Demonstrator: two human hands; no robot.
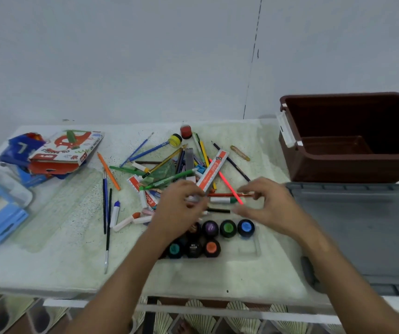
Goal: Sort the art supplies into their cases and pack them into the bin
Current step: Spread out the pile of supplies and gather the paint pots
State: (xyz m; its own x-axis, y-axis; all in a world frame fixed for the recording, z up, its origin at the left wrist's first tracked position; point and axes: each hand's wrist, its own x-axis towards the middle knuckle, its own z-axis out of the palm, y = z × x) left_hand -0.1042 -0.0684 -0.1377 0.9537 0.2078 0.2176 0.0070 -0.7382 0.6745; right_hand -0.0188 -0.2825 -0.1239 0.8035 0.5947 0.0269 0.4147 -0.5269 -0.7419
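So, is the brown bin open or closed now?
Open. The brown bin has no lid on it, its inside is visible, and a grey lid lies flat on the table in front of it.

Home craft corner: plain wall [145, 56], cluttered table [61, 261], patterned floor tiles [198, 321].

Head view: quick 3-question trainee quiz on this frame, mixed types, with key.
1. True or false: the brown bin already holds supplies.
2. The grey lid lies: A) on the bin, B) on the table in front of the bin, C) under the oil pastels box.
3. What colour is the cap of the paint pot nearest the right hand?

Key: 1 false; 2 B; 3 blue.
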